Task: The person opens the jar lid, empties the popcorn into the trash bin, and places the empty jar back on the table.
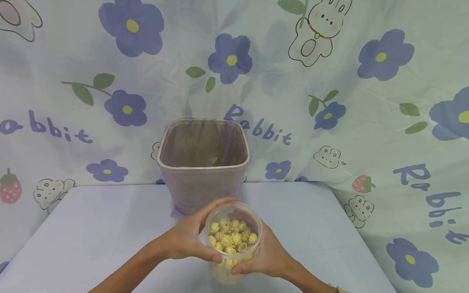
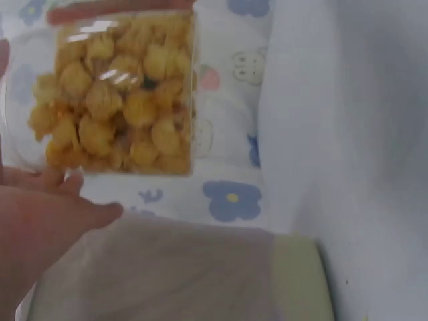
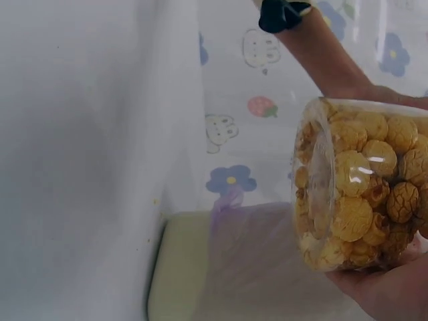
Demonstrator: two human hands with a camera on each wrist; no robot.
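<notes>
A clear round plastic jar [image 1: 230,272] of yellow popcorn [image 1: 232,238] is held between both hands, its uncovered mouth facing up toward the head camera. My left hand [image 1: 188,236] grips its left side, thumb across the front and fingers around the back. On the other side my right hand [image 1: 272,254] grips it, thumb also at the front. Both wrist views show the popcorn through the jar wall, the jar [image 3: 361,187] raised off the table. Behind the jar stands a bin [image 1: 205,183] with a thin purple bag lining it.
The white-covered table [image 1: 110,228] reaches back to a hanging cloth [image 1: 271,89] printed with blue flowers, rabbits and lettering. The bin stands near the table's back edge. A dark band [image 3: 284,15] circles the left wrist in the right wrist view.
</notes>
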